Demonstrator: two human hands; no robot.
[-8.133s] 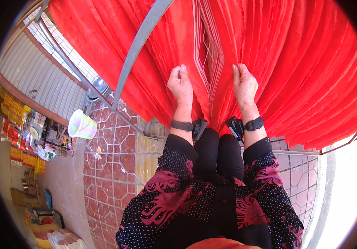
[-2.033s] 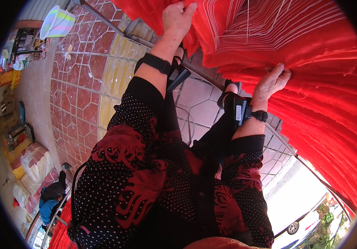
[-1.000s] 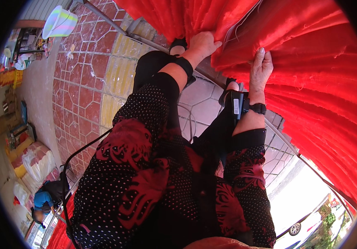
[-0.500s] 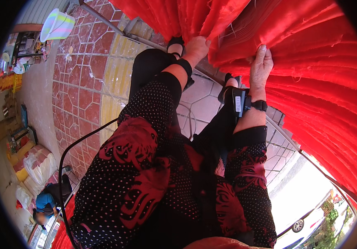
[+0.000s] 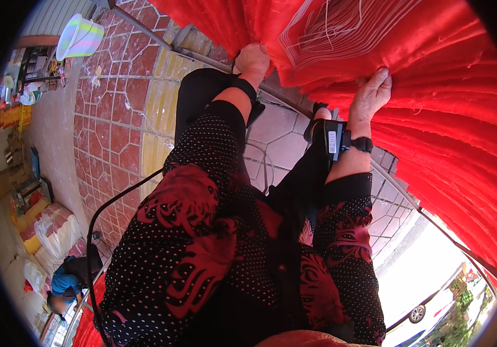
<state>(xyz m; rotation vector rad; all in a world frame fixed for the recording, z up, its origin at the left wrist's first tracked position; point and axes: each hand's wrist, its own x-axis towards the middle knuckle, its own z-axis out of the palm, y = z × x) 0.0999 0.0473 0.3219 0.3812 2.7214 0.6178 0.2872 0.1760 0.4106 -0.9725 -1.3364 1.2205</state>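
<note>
Red cloth (image 5: 433, 127) hangs in many folds across the top and right of the view. My left hand (image 5: 252, 59) is closed on its lower edge, the fingers partly hidden behind the fabric. Further right, my right hand (image 5: 373, 92) pinches the same edge between thumb and fingers. Between the two hands the cloth is spread fairly flat, and loose white threads (image 5: 341, 34) lie across that stretch in wavy lines. A black strap with a small device (image 5: 336, 140) sits on my right wrist, and a black band (image 5: 244, 88) on my left.
A metal rail (image 5: 202, 58) runs below the cloth, over paving tiles (image 5: 115, 110). At upper left stands a striped bucket (image 5: 79, 37). A person in blue (image 5: 66, 280) is at lower left, near wrapped bundles (image 5: 58, 231). A white car (image 5: 427, 312) is at lower right.
My left hand has moved left, and my right hand slightly right, widening the stretch of cloth between them. More of the white threads now shows there.
</note>
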